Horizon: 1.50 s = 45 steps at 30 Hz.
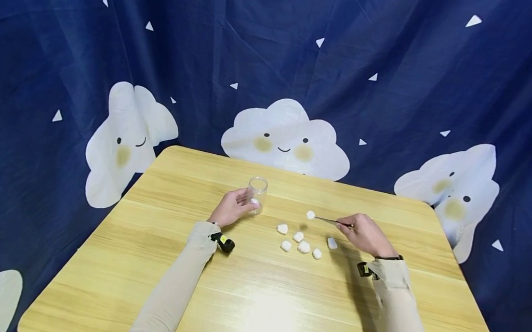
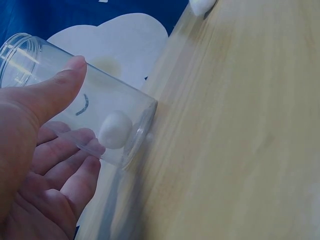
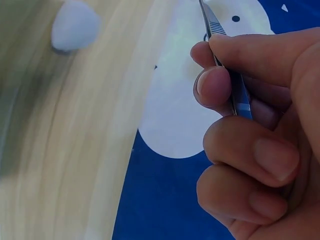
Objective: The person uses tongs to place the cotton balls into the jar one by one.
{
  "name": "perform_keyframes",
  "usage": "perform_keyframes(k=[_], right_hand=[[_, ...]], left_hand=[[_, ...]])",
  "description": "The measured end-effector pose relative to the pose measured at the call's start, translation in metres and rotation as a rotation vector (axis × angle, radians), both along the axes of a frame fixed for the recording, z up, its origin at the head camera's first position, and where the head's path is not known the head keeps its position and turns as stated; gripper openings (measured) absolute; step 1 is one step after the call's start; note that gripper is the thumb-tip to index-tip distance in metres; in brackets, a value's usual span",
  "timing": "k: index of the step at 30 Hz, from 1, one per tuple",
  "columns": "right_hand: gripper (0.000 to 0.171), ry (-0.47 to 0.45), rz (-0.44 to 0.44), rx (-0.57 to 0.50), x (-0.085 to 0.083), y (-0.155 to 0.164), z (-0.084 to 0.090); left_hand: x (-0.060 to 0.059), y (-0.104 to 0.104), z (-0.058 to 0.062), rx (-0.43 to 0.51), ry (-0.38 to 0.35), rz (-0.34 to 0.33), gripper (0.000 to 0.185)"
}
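no readable text, labels, brands or numbers anywhere

White cotton balls (image 1: pixel 298 241) lie on a pale wooden table (image 1: pixel 264 301) before a navy, cloud-patterned backdrop (image 1: pixel 293 58).

8 cotton balls (image 1: pixel 304 247), 1 clear jar (image 1: pixel 257 194), 1 pair of tweezers (image 1: pixel 334 222), 1 table (image 1: pixel 255 300)

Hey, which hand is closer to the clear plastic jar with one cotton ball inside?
Left. The left hand grips the clear plastic jar on the wooden table; the right hand is off to its right, holding metal tweezers that carry a white cotton ball.
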State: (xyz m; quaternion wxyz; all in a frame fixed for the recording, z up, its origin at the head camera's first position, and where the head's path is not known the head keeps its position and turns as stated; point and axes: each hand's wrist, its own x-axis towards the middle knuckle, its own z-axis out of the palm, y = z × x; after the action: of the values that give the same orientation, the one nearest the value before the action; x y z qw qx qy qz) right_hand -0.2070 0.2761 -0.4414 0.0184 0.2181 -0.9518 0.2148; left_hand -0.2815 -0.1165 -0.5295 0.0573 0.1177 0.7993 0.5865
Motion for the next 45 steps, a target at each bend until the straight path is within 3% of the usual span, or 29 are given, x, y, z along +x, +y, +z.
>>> perform_keyframes(k=[29,45], right_hand=[[0.022,-0.012,0.028,-0.005,-0.024,-0.028,0.032],[0.022,-0.077,0.049,0.048,-0.04,-0.043,0.007]], left_hand=[[0.002,-0.001,0.002,-0.002,0.009,-0.006,0.07],[0.001,-0.001,0.001,0.011,-0.001,-0.006,0.069]])
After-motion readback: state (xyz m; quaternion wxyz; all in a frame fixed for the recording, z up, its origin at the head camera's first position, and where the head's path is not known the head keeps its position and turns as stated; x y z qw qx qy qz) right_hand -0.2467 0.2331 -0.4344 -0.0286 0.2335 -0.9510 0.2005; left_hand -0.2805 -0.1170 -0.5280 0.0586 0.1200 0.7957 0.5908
